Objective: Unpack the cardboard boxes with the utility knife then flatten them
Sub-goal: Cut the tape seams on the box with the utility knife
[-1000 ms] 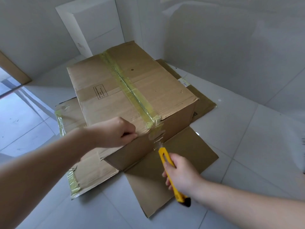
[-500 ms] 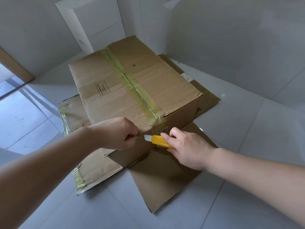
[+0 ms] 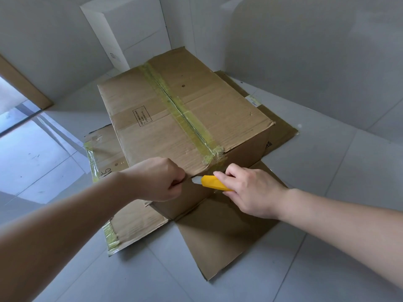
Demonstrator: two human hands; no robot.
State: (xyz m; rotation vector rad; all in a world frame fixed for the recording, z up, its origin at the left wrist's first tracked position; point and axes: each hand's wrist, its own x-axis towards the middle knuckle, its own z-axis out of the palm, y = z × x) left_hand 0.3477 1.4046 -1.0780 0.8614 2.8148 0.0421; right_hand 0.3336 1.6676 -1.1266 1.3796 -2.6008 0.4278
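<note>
Your left hand (image 3: 160, 180) sits at the near top edge of the cardboard box (image 3: 174, 118), its grip curled tight and pinching the edge of the top flap. The box stands closed on flattened cardboard sheets (image 3: 220, 234) spread over the tiled floor (image 3: 340, 171), close to the corner where the two walls meet. A strip of yellowish tape (image 3: 185, 120) runs along the top seam from the far edge to the near edge and folds down over the front face. Just right of your left hand, the short blade of the yellow utility knife (image 3: 212, 183) points at the gap under the flap you are pinching, below the near end of the tape. Your right hand (image 3: 250, 190) has its grip wrapped around the knife handle, with the index finger stretched along the top. A tall white box (image 3: 130, 33) stands behind, against the far wall.
</note>
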